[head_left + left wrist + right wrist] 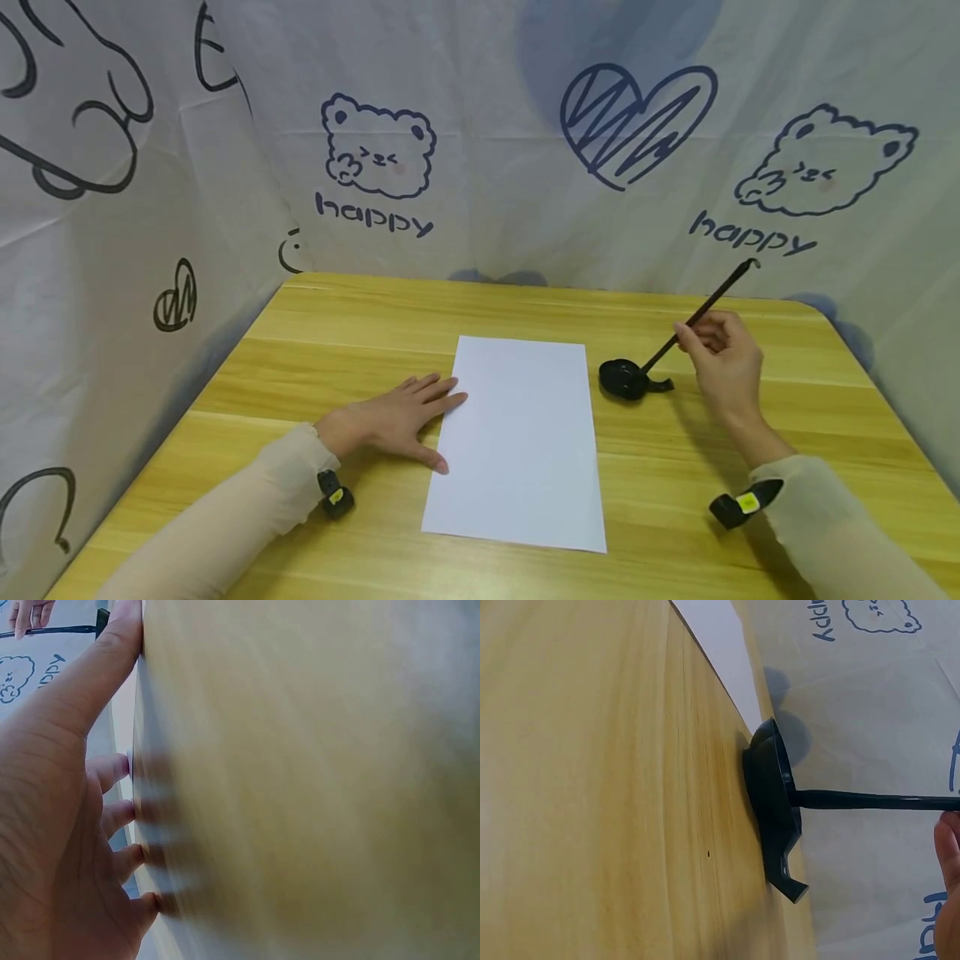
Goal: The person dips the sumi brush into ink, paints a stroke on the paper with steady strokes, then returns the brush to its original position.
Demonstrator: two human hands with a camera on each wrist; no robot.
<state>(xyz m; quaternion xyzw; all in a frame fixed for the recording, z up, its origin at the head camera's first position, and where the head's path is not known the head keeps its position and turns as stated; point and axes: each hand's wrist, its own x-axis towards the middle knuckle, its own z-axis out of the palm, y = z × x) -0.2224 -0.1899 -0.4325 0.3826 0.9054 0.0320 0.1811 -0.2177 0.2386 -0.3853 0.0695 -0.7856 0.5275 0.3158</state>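
A sheet of white paper [517, 442] lies lengthwise on the wooden table. My left hand [405, 417] rests with spread fingers at its left edge, thumb and fingertips on or beside the paper. To the right of the sheet sits a small black ink dish [621, 379] with a short curved spout-like tail. My right hand [723, 362] pinches the dark shaft of a writing brush [697, 315] between thumb and fingers. The brush [870, 801] leans to the upper right, its lower end inside the dish [769, 787], where the rim hides the tip.
The yellow wood-grain table [360, 317] ends at a white cloth backdrop [495, 167] with drawn bears and hearts, which also hangs along the left. A black wrist camera [337, 500] is strapped at the left sleeve, another camera [731, 510] at the right.
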